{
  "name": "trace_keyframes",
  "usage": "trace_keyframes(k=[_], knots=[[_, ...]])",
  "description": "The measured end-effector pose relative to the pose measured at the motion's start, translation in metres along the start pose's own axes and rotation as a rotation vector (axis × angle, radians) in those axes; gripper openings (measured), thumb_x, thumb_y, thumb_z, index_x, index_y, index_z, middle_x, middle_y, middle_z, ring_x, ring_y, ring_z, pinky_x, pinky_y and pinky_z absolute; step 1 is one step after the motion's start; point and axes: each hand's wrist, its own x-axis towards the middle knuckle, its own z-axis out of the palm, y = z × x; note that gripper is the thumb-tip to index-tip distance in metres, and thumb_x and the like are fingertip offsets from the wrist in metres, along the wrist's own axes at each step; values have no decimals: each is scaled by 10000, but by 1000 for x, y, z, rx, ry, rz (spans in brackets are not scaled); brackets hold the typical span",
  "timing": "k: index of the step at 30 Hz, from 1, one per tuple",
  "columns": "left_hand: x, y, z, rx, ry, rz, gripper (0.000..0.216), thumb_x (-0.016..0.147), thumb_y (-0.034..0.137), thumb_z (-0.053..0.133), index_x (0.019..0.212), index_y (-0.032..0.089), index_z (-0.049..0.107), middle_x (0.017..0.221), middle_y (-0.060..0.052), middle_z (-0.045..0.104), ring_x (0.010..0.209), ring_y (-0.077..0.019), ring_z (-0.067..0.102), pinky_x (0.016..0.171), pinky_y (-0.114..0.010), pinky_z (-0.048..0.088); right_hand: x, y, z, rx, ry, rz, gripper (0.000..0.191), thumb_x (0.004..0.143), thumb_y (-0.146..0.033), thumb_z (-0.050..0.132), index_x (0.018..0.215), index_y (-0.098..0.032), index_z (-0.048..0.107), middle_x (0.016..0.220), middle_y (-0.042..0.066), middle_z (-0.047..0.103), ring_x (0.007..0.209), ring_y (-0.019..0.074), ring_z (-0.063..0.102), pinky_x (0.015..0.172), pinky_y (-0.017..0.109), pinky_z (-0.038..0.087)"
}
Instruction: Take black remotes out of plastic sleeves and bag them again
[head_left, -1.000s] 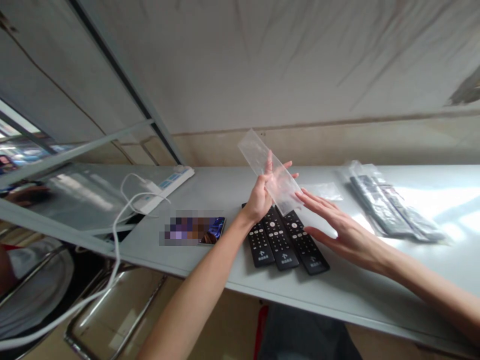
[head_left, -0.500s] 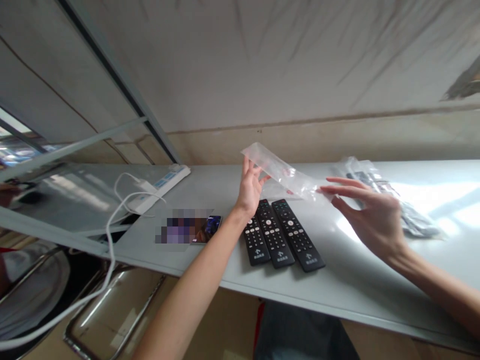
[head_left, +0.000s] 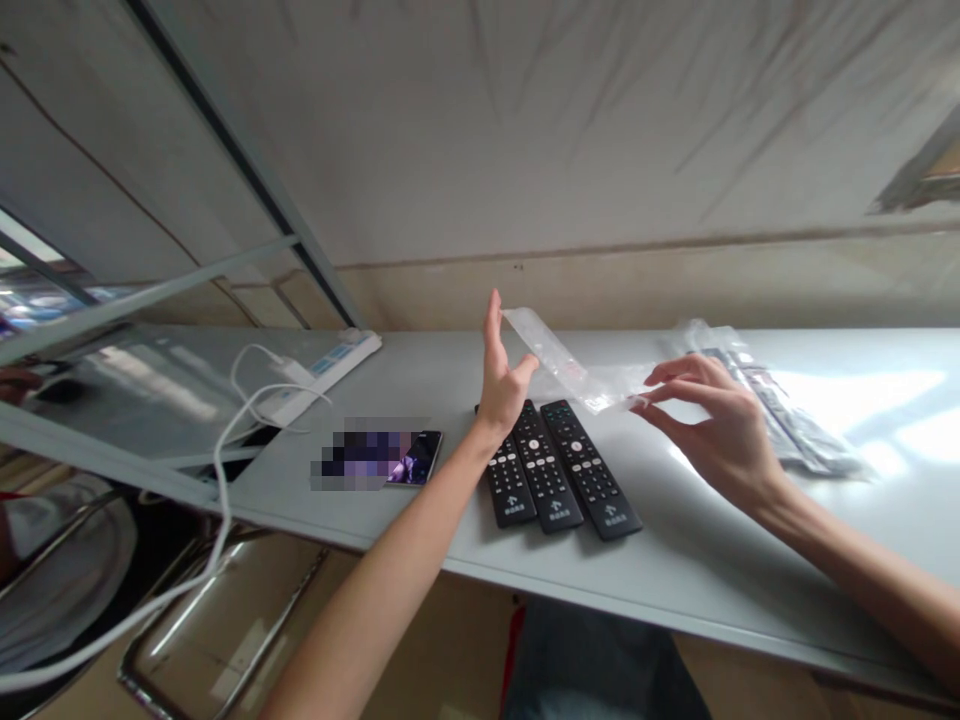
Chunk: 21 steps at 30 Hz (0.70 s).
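A clear plastic bag [head_left: 559, 360] with faint red marks slants above the table. My right hand [head_left: 720, 415] pinches its lower right end between thumb and fingertips. At the bag's upper left end is my left hand [head_left: 504, 385], fingers stretched upward and thumb apart; the bag's edge is at its fingers. Three black remote controls lie side by side beneath: the left remote [head_left: 512, 490], partly covered by my left hand, the middle remote [head_left: 547, 480] and the right remote [head_left: 592, 475].
Beyond my right hand lie bagged dark items [head_left: 795, 415]. A phone [head_left: 416, 458], partly pixelated, lies left of my left forearm. A white power strip [head_left: 330, 370] with a white cable [head_left: 221, 480] is farther left, by a metal frame post [head_left: 300, 240]. A chair [head_left: 217, 620] stands below the table.
My right hand has moved left and closed its fingers on the bag's end. My left fingers have straightened upward, and the bag has sunk slightly.
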Motion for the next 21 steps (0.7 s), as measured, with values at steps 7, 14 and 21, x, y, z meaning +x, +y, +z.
trace_keyframes(k=[7, 14, 21], knots=[[-2, 18, -1, 174, -130, 135, 924, 776, 165, 645, 1638, 370, 382, 1812, 46, 213, 1701, -300, 47, 1383, -545, -10, 0, -7, -5, 29, -19, 30, 90, 919, -168, 731, 891, -254, 740, 968, 43, 693, 899, 237, 673, 777, 389, 540], [-4, 20, 2, 146, -302, 172, 971, 722, 60, 558, 1638, 349, 411, 1764, 7, 351, 1693, -313, 131, 1378, -632, 65, 2, -12, -6, 38, 32, 80, 54, 978, -246, 725, 935, -257, 755, 939, 42, 677, 847, 216, 660, 732, 359, 526], [-9, 19, 4, 340, -581, 181, 919, 739, 15, 600, 1588, 354, 504, 1793, -14, 270, 1692, -364, 114, 1349, -681, 190, 0, -14, -4, 26, 54, 78, 77, 1023, -223, 660, 1014, -251, 732, 975, 49, 723, 842, 206, 692, 743, 345, 555]])
